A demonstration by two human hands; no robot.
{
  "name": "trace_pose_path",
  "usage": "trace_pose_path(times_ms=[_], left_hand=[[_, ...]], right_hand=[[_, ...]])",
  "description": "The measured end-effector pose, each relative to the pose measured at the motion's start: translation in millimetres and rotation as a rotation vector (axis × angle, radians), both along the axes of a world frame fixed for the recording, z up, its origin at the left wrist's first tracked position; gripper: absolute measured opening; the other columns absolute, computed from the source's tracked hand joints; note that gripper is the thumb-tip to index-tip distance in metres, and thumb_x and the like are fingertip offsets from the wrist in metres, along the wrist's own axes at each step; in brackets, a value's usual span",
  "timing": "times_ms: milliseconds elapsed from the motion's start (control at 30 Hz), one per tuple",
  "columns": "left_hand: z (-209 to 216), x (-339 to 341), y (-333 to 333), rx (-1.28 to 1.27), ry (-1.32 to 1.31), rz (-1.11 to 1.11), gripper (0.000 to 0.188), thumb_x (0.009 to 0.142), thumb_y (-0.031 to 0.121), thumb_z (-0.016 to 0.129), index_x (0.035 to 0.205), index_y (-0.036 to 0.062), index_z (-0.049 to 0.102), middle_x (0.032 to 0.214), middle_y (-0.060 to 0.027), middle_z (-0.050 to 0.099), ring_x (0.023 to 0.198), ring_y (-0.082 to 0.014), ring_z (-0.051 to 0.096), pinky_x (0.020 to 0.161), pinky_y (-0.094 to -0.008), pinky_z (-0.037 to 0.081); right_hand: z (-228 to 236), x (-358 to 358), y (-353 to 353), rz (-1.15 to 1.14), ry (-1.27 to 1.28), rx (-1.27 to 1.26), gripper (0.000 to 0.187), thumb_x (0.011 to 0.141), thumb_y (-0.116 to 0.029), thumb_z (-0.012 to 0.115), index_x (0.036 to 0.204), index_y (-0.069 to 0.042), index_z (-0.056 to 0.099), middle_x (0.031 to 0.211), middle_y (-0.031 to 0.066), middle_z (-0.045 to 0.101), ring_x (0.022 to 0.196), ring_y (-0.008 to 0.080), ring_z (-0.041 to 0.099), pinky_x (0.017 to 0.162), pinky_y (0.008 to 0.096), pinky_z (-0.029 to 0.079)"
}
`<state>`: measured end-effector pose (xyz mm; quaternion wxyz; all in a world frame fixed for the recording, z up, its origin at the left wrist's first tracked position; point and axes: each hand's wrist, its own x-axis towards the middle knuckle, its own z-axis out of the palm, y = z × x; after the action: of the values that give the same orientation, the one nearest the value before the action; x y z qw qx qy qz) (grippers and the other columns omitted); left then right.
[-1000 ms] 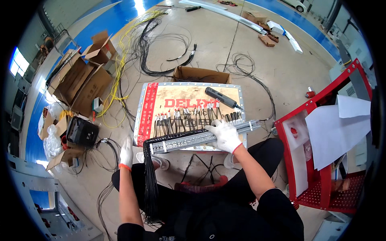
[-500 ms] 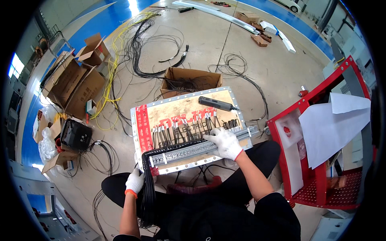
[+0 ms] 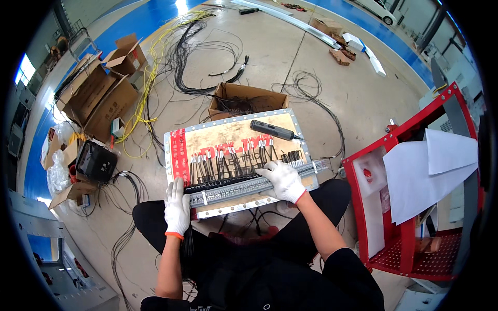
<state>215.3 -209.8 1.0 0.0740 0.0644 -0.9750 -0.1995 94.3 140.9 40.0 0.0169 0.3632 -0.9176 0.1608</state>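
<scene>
A long grey terminal block strip [image 3: 233, 191] lies slanted across a board [image 3: 207, 136] on my lap. My right hand [image 3: 284, 181], in a white glove, straddles the strip right of its middle, fingers over its far edge by the cables and thumb nearer me. My left hand [image 3: 177, 210], also gloved, rests at the strip's left end with fingers stretched out straight, covering the bend of the black cable bundle [image 3: 215, 184]. Several black wires with red and white tips [image 3: 220, 158] fan out from the bundle over the board. Behind them lies a dark cordless screwdriver [image 3: 272, 129].
An open cardboard box [image 3: 249, 98] with wires stands beyond the board. Black cables [image 3: 181, 78] and yellow cables [image 3: 148, 93] trail over the floor. More cartons [image 3: 98, 98] and a black case [image 3: 96, 161] are at left. A red metal frame [image 3: 410, 243] holding white sheets stands at right.
My left hand has moved up from the hanging cables to the strip's left end, its fingers straightening. The board has shifted slightly left. My right hand remains on the strip.
</scene>
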Motion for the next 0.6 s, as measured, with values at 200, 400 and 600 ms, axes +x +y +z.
trace_pose_path(times_ms=[200, 400, 600], left_hand=[[21, -9, 20, -0.167, 0.175, -0.321, 0.047, 0.087, 0.015, 0.062, 0.133, 0.0061, 0.057, 0.130, -0.0138, 0.062, 0.123, -0.0331, 0.057, 0.102, -0.0432, 0.047], [50, -16, 35, 0.007, 0.002, -0.264, 0.056, 0.079, 0.033, 0.075, 0.126, 0.0080, 0.059, 0.130, -0.0142, 0.062, 0.118, -0.0345, 0.059, 0.101, -0.0446, 0.046], [66, -36, 55, -0.135, -0.128, -0.364, 0.064, 0.073, 0.033, 0.079, 0.129, 0.0102, 0.058, 0.128, -0.0136, 0.060, 0.122, -0.0336, 0.055, 0.103, -0.0452, 0.044]], right_hand=[[-7, -4, -2, 0.021, 0.002, -0.001, 0.062, 0.065, -0.039, 0.084, 0.119, -0.014, 0.066, 0.103, 0.0060, 0.060, 0.100, 0.0267, 0.059, 0.084, 0.0392, 0.053], [-2, -1, -3, 0.005, -0.023, 0.000, 0.063, 0.065, -0.038, 0.084, 0.119, -0.012, 0.066, 0.104, 0.0050, 0.061, 0.099, 0.0261, 0.059, 0.085, 0.0386, 0.053], [-2, -3, 3, 0.007, -0.078, -0.023, 0.059, 0.066, -0.031, 0.084, 0.118, -0.011, 0.064, 0.106, 0.0065, 0.061, 0.103, 0.0276, 0.060, 0.088, 0.0388, 0.052]])
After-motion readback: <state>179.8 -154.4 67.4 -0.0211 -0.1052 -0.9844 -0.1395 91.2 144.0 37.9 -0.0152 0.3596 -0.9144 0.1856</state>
